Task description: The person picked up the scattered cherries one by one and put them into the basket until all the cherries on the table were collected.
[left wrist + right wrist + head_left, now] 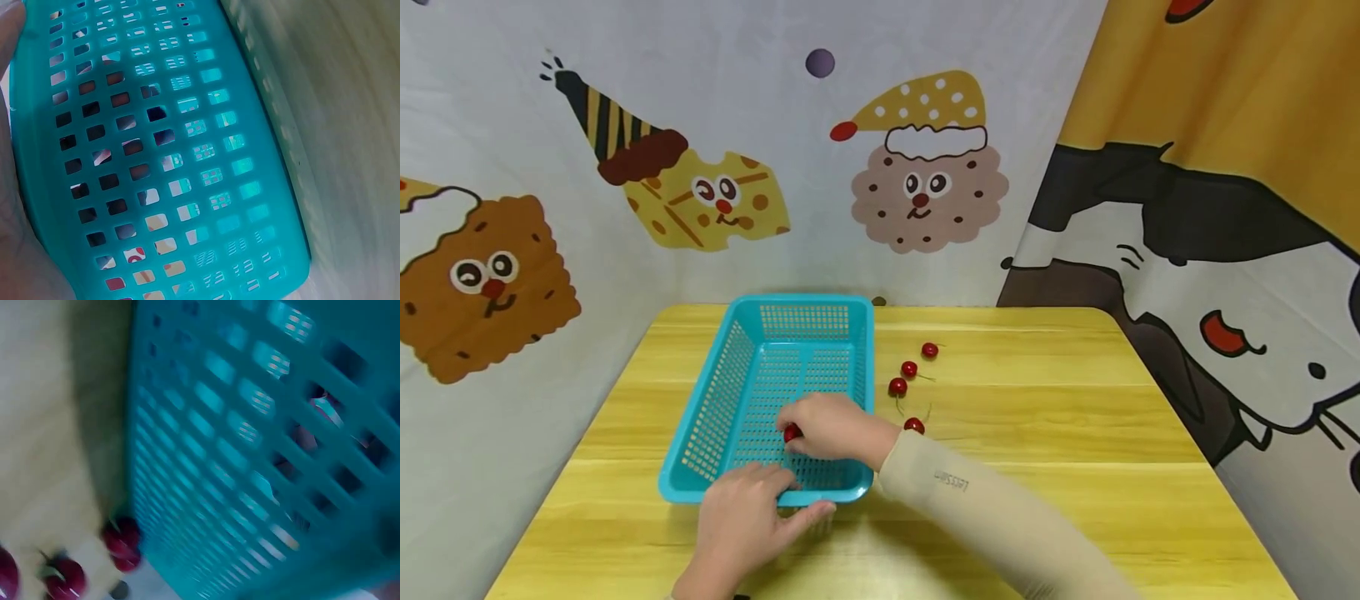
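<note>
A turquoise plastic basket (805, 321) with gridded walls stands left of centre on the table. At its near rim, my left hand (748, 512) grips it, fingers over the inside and thumb along the outside. In the left wrist view, the edge of that hand borders the basket wall (34, 144). Reaching over the right side, my right hand (831, 427) pinches a dark red cherry (792, 432) inside the basket. Several cherries (898, 387) with thin stems lie on the table to the basket's right. The right wrist view shows cherries (65, 578) beside the basket wall (187, 462).
The yellow wood-grain table (1037, 400) extends to the right of the basket. Behind it hangs a white cloth (805, 167) printed with cartoon food. At the right hangs a patterned curtain (1210, 225) with an orange part.
</note>
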